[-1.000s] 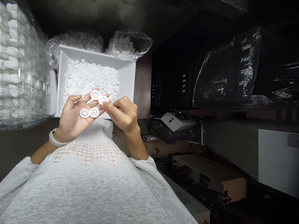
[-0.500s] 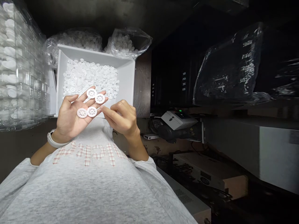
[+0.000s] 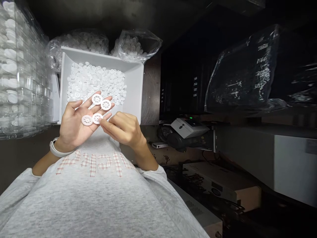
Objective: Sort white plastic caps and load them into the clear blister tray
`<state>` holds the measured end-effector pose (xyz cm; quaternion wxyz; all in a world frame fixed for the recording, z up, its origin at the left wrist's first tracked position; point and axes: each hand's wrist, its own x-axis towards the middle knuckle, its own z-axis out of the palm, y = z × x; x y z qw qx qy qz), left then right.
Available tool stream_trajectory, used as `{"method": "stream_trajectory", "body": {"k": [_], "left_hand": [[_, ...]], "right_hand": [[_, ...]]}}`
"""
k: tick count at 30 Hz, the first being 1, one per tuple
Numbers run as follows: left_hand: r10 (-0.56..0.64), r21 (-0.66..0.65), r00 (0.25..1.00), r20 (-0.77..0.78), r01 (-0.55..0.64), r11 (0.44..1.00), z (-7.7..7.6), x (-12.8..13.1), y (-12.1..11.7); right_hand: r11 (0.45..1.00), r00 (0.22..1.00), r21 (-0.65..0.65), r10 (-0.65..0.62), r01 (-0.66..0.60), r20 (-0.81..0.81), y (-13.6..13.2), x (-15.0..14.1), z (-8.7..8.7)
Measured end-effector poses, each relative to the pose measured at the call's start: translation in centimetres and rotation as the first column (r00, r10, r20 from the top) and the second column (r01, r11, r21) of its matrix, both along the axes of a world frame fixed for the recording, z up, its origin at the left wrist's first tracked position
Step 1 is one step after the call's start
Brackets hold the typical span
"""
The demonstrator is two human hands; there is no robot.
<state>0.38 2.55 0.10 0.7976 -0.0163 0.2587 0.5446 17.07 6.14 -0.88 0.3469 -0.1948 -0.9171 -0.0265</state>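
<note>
My left hand (image 3: pixel 71 127) is palm up with its fingers spread. Several round white plastic wheels with spokes lie on it: one wheel (image 3: pixel 87 120) on the palm, another wheel (image 3: pixel 96 118) beside it, and two more towards the fingertips, an outer wheel (image 3: pixel 97 99) and its neighbour (image 3: pixel 106 104). My right hand (image 3: pixel 125 129) is closed in a pinch, its fingertips at the right edge of the wheel beside the palm one. Whatever sits between those fingertips is too small or hidden to make out. Both hands are over the near edge of a light grey bin (image 3: pixel 133 82).
Many small white plastic parts (image 3: pixel 96 79) fill the bin. Behind it stand clear bags of white parts (image 3: pixel 131 46). Stacked clear trays (image 3: pixel 27 76) rise at the left. To the right are a grey device with a green light (image 3: pixel 189 127) and dark plastic-wrapped goods (image 3: pixel 242 72).
My right hand has moved left, bringing its pinched fingertips from beside the left fingers onto the edge of one wheel. My left hand and the wheels have stayed in place.
</note>
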Motion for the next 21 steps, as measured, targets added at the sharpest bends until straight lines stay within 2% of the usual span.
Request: {"method": "stream_trajectory", "body": {"k": [4, 21], "left_hand": [[-0.001, -0.008, 1.000, -0.011, 0.001, 1.000, 0.16, -0.04, 0.00], [-0.030, -0.032, 0.999, -0.030, 0.029, 0.999, 0.50, 0.22, 0.34]], "right_hand": [[0.999, 0.999, 0.019, 0.039, -0.038, -0.034, 0.00, 0.03, -0.04], [0.990, 0.997, 0.131, 0.056, -0.048, -0.062, -0.20, 0.10, -0.55]]}}
